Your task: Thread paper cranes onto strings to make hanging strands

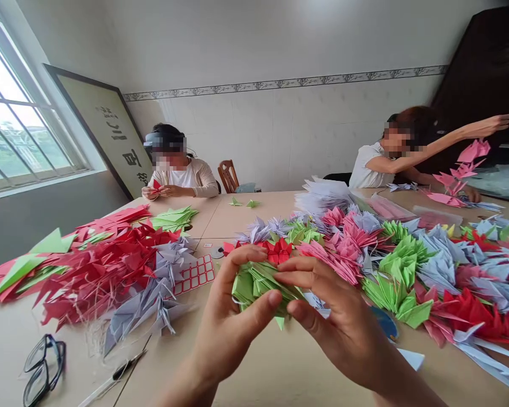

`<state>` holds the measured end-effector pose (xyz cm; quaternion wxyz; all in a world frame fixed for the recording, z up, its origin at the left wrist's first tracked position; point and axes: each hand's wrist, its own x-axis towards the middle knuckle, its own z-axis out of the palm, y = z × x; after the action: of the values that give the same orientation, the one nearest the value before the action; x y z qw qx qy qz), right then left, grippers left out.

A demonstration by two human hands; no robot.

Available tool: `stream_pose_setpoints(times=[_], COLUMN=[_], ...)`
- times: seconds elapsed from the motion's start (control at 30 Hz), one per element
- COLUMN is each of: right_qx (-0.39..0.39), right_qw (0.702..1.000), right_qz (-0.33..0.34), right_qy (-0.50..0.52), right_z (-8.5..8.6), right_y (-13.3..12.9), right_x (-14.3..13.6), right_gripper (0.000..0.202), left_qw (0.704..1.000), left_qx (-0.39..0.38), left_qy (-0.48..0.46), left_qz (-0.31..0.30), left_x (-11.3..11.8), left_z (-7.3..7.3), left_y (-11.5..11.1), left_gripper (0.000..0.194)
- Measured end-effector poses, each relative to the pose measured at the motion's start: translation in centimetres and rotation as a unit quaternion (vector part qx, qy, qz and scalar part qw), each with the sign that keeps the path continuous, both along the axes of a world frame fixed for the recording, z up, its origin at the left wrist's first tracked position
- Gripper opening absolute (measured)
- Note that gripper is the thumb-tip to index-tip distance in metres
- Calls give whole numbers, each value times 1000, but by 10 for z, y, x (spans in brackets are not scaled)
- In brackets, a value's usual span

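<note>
Between my two hands, raised over the near side of the table, is a bundle of green folded-paper cranes (pixel 258 285). My left hand (pixel 233 322) wraps round its left side, the thumb across the front and the fingers behind. On the other side my right hand (pixel 335 311) has its fingers over the top and its thumb at the lower right edge. Just behind the bundle lies a red folded-paper piece (pixel 279 250). Part of the bundle is hidden by my fingers.
Red folded paper (pixel 106 265) is heaped on the left, near glasses (pixel 44 370) and a pen-like tool (pixel 119 376). Pink, green and blue paper cranes (pixel 407 254) cover the right. Across the table (pixel 263 367), one person (pixel 178 169) folds red paper; another (pixel 390 152) lifts a string of pink cranes (pixel 460 175).
</note>
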<state>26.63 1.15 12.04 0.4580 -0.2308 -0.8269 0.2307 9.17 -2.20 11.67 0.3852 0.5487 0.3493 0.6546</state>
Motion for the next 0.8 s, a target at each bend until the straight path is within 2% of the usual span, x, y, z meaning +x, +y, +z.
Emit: stream_pose_setpoints(times=[0.2,0.33,0.47,0.57,0.8], right_qx=[-73,-141,-237,-297,-301], right_qw=[997,988,963,940,944], right_qz=[15,53,110,142,107], right_qy=[7,19,71,93,86], right_z=[7,10,10,8,3], right_y=[1,3,6,8,10], right_x=[10,13,11,9,12], right_gripper=[18,12,10,16,31], left_qw=[992,972,943,924,909], left_qx=[53,129,203,235,260], left_qy=[105,185,258,296,319], left_qz=[38,58,51,47,65], left_x=[1,1,2,2,-2], left_z=[5,5,3,3,5], left_y=[-5,-6,-6,-6,-4], left_gripper=[46,56,69,76,77])
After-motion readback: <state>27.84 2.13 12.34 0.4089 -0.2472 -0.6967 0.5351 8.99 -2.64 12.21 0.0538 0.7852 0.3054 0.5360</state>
